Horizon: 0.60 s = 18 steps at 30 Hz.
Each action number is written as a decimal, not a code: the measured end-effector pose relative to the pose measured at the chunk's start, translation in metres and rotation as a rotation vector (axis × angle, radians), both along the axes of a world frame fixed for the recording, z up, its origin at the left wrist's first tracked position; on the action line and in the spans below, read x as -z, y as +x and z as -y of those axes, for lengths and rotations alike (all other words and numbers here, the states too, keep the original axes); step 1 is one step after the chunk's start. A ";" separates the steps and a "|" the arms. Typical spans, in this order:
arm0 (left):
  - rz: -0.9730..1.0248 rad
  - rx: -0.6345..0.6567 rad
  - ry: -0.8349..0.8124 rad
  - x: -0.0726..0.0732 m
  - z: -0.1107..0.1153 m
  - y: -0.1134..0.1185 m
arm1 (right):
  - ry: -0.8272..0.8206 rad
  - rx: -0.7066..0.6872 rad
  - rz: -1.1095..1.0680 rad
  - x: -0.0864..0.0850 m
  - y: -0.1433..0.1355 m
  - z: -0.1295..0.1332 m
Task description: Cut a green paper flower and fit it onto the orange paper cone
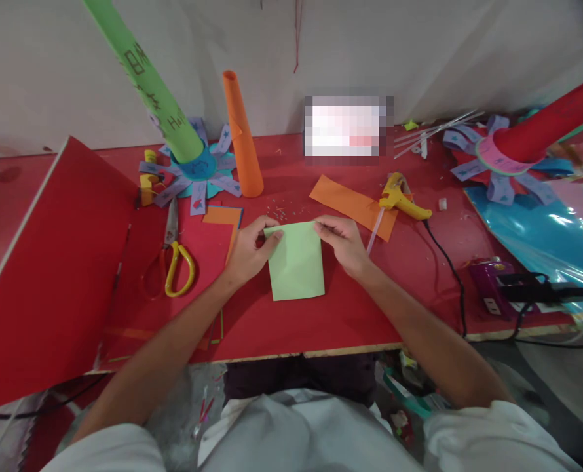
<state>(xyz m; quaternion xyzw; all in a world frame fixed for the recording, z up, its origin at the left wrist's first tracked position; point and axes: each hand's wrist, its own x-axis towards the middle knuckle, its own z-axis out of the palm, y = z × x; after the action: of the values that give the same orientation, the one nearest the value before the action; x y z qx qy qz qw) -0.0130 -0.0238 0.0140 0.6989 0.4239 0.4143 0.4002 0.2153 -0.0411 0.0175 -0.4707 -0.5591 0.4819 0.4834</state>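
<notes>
A light green sheet of paper [297, 265] is held near the middle of the red table, its far edge between my two hands. My left hand [255, 246] pinches the far left corner, with the thumb on top of the sheet. At the far right corner, my right hand [340, 239] grips the paper between thumb and fingers. Beyond the sheet lies an orange paper strip [345, 200], and a yellow glue gun [402, 196] rests over its right end. Scissors with yellow and red handles [179, 269] lie to the left of my left hand.
An orange paper cone [245, 144] and a green paper tube [168, 111] on a blue flower-like base stand at the back left. A red board [60, 275] leans at far left. To the right are a red tube [551, 121], blue wrapped sheets [532, 229] and a purple power box [492, 282] with cables.
</notes>
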 end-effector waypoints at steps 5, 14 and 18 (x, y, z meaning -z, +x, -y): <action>-0.002 -0.002 0.023 -0.002 -0.001 0.000 | 0.004 0.003 0.017 0.000 -0.001 0.000; 0.026 -0.028 0.016 0.003 -0.004 -0.002 | 0.035 0.023 0.051 -0.003 0.001 0.001; 0.038 -0.072 0.007 0.004 -0.005 -0.004 | 0.034 0.051 0.059 -0.001 0.005 -0.001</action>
<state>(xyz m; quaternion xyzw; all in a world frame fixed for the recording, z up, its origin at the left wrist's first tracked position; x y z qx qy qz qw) -0.0167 -0.0185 0.0102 0.6765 0.4397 0.4432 0.3907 0.2199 -0.0399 0.0181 -0.4905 -0.5691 0.4459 0.4866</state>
